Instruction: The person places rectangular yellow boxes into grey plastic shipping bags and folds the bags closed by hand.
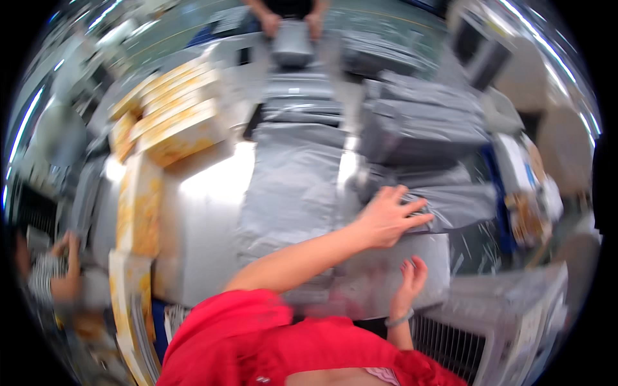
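Note:
My left arm reaches across my front to the right. My left hand (391,217) lies over the near end of a grey plastic mailing bag (454,204), fingers spread, at the foot of a pile on the right. Closer to me, my right hand (408,284), with a band on its wrist, is raised with its fingers apart and nothing visible in it. A pale flat sheet or bag (425,257), too blurred to name, lies beside it. Down the middle of the metal table (206,212) runs a row of overlapping grey mailing bags (293,174).
Yellow-and-white boxes (177,135) line the table's left side. A stack of filled grey bags (421,125) stands at right. Across the table, another person's hands (271,26) hold a grey package (293,45). A grey plastic crate (508,321) stands near right; another person's arm (67,270) shows at left.

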A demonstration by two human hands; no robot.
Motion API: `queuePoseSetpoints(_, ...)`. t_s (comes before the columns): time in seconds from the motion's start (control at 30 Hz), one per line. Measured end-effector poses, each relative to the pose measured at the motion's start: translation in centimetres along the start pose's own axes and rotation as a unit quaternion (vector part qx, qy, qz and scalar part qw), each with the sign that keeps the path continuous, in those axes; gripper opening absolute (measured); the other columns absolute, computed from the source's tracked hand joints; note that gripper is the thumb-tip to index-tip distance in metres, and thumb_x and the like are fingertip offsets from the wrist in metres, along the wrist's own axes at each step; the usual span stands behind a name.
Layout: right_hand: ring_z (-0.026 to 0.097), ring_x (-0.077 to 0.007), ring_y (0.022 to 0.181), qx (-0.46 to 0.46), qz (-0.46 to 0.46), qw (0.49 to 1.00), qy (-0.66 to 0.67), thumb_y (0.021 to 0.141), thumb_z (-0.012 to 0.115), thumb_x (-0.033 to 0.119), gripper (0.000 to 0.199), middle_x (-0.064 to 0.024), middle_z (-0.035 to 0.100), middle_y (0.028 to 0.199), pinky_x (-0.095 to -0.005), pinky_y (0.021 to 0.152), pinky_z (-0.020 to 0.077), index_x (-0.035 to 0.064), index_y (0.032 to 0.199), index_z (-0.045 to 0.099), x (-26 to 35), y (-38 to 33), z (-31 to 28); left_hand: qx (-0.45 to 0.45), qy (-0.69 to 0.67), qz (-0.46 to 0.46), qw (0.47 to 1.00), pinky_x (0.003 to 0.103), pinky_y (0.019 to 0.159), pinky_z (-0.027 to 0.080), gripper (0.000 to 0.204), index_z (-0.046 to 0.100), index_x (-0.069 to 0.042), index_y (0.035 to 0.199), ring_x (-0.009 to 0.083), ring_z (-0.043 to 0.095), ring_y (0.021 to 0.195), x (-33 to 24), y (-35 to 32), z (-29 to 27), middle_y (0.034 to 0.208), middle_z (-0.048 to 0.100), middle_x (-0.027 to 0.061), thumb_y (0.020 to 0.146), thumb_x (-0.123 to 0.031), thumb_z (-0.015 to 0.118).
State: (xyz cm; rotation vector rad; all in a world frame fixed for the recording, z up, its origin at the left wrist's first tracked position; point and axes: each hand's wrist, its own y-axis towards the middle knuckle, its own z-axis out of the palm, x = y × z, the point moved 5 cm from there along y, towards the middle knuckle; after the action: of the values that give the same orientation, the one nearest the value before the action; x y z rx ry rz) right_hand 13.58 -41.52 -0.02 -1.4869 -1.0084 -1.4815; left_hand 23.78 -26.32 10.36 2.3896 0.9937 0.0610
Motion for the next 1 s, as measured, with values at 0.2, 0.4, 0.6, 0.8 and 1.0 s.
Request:
queuePoseSetpoints(0.2,0.055,-0.0113,0.083,0.159,0.035,0.986,0.03,0.093,0.048,0.005,0.013,-0.0061,0.056,0.096,-0.026,0.076,0.046,0.0006,0.104,0.053,-0.6,-4.8,3.4,-0.027,-0.068,-0.172,0.982,0.05,0.101,0.029,0.088,0.032,-0.01,0.139,0.0351,0.037,0.125,3.9,-7.6,-3.0,0.136,0.041,0.0174,0.067,-0.041,0.073)
queuePoseSetpoints(0.4,0.057,-0.0113,0.078,0.28,0.062,0.958,0.018,0.092,0.049,0.003,0.008,-0.0062,0.058,0.09,-0.0242,0.073,0.0476,-0.0004,0.098,0.054,0.5,-7.5,7.0,0.035,0.375,-0.592,0.712,0.044,0.089,0.045,0.086,0.027,-0.006,0.14,0.0348,0.055,0.105,19.3,-38.1,-28.0,0.119,0.053,0.0216,0.072,-0.044,0.063)
queuePoseSetpoints(0.6,0.054,-0.0106,0.077,0.347,-0.067,0.935,-0.032,0.091,0.049,0.0,0.006,-0.0053,0.057,0.084,-0.023,0.071,0.0452,-0.0014,0.094,0.054,5.2,-9.1,14.1,-0.238,-0.295,-0.685,0.622,0.039,0.08,0.055,0.076,0.021,-0.006,0.144,0.0316,0.061,0.101,15.2,-44.8,-28.8,0.122,0.053,0.0219,0.078,-0.015,0.057)
queuePoseSetpoints(0.8,0.053,-0.0181,0.107,0.236,-0.229,0.944,-0.005,0.093,0.049,0.01,0.03,-0.0058,0.058,0.114,-0.0314,0.096,0.039,-0.0006,0.121,0.052,7.2,-5.4,22.9,-0.165,-0.512,-0.509,0.672,0.033,0.094,0.044,0.082,0.024,-0.012,0.145,0.0249,0.049,0.119,2.2,-40.6,-13.5,0.137,0.044,0.0143,0.076,-0.011,0.068)
queuePoseSetpoints(1.0,0.057,-0.0171,0.099,0.34,0.068,0.937,0.037,0.098,0.039,0.019,0.029,-0.0082,0.061,0.109,-0.0273,0.088,0.0429,-0.0025,0.113,0.052,-2.3,-4.5,19.5,0.091,-0.13,-0.342,0.926,0.036,0.088,0.045,0.035,0.057,-0.005,0.112,0.0304,0.057,0.103,9.1,-33.6,-11.6,0.112,0.059,0.0131,0.077,-0.005,0.063)
